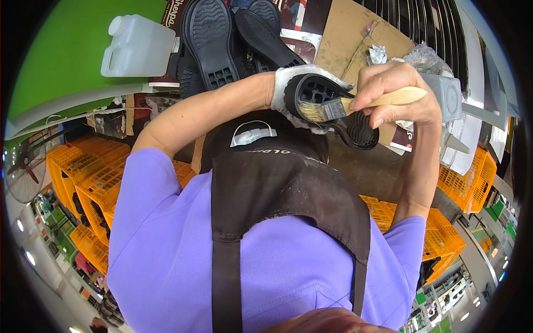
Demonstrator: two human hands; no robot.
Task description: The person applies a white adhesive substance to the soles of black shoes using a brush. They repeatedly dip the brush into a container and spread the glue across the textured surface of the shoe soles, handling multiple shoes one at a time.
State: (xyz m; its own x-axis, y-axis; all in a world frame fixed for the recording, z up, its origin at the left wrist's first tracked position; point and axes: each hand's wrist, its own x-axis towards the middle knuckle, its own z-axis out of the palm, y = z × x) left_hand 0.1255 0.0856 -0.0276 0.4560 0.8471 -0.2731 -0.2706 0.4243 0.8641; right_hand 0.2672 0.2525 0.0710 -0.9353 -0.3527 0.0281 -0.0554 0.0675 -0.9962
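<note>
- Jug (141, 49) carried by green counter (66, 55)
- Orange crates (102, 183) seen both sides
- Brush (335, 109) held by right grip (393, 83)
- Sole (358, 130) held by left grip (280, 91), gloved fingers mostly hidden

left hand (280, 90) — partly hidden behind black sole (359, 130)

The tabletop (61, 55) is green with a pale grey front edge. A heap of black shoe soles (208, 39) lies overlapping at the back, with dark red printed card (302, 15) showing around it. Left of the heap, a whitish translucent jug (139, 47) sits on bare green. Right of the heap lies brown cardboard (347, 30); farther right of it come crumpled clear plastic (425, 57) and a squarish translucent container (447, 89)
</note>
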